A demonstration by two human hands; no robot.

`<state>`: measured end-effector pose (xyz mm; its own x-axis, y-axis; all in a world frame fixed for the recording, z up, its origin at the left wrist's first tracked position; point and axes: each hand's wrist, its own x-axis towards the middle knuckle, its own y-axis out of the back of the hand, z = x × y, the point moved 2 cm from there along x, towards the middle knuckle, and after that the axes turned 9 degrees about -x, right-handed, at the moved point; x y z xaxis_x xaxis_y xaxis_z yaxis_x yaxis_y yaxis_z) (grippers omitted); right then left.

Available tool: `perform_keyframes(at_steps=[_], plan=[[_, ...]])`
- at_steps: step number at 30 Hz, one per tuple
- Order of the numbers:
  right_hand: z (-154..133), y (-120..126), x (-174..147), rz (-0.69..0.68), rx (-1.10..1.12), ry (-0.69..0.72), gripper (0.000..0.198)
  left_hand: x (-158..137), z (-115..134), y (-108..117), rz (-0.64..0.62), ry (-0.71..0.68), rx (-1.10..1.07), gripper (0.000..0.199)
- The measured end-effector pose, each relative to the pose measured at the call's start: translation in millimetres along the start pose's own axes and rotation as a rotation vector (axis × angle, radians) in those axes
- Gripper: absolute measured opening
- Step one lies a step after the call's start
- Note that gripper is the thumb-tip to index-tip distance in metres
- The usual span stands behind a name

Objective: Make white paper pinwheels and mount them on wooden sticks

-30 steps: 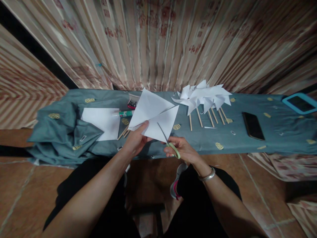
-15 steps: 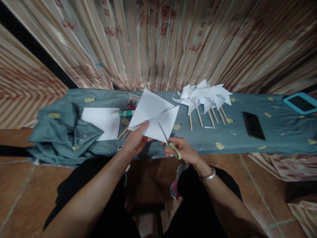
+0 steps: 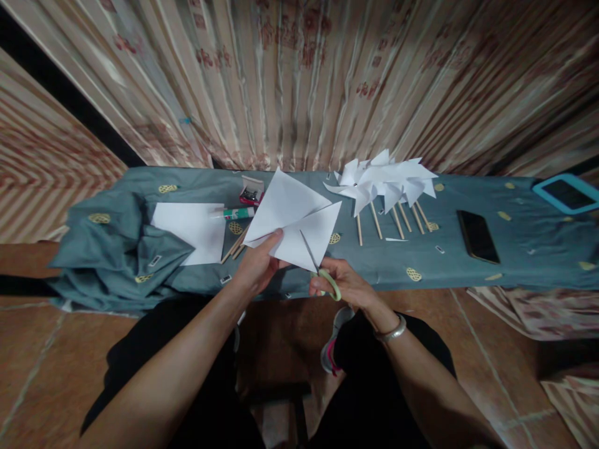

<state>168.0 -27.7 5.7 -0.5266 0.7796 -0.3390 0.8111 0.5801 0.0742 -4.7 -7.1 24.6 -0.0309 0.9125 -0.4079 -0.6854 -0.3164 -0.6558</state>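
Note:
My left hand (image 3: 259, 262) grips a square sheet of white paper (image 3: 292, 202) by its lower left side, thumb on top. A slit runs into the sheet from its right corner area. In my right hand (image 3: 341, 280) are scissors with pale green handles (image 3: 333, 285). Their dark blade lies along the paper's bottom corner, and the other blade is hidden behind the sheet. Beyond my right hand lie several white paper pinwheels (image 3: 384, 181) on wooden sticks.
Left of the held sheet are white paper (image 3: 196, 231), a glue stick (image 3: 238, 213), loose wooden sticks (image 3: 234, 244) and a small red and white box (image 3: 251, 190). A phone (image 3: 478, 236) and a blue-framed tablet (image 3: 568, 193) lie right on the green cloth (image 3: 449, 249).
The scissors have closed further along the slit at the paper's bottom corner. Both hands stay nearly in place; the view has shifted slightly.

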Motion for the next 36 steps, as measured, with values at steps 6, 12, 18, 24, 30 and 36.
perform_keyframes(at_steps=[6, 12, 18, 24, 30, 36], plan=[[1.7, 0.0, 1.6, 0.008, 0.020, 0.015, 0.048, 0.8, 0.1, 1.6, 0.011, 0.002, -0.011, 0.027], [2.2, -0.3, 1.7, 0.018, 0.059, 0.006, 0.050, 0.7, -0.1, 2.1, 0.012, 0.006, -0.013, 0.026], [4.8, -1.3, 2.9, 0.025, 0.087, 0.001, 0.049, -0.2, -0.1, 1.9, -0.012, -0.001, -0.020, 0.026], [1.0, -3.2, 3.1, 0.066, 0.113, -0.016, 0.048, 0.2, 1.0, 3.7, -0.006, -0.001, -0.022, 0.028], [-4.3, -5.6, 1.4, 0.033, 0.077, -0.053, 0.045, 1.4, 0.0, 3.2, 0.014, -0.014, -0.014, 0.023], [3.8, -3.3, -10.0, 0.011, -0.004, -0.171, 0.059, 1.3, 6.4, -0.2, 0.006, -0.046, -0.045, 0.026]])
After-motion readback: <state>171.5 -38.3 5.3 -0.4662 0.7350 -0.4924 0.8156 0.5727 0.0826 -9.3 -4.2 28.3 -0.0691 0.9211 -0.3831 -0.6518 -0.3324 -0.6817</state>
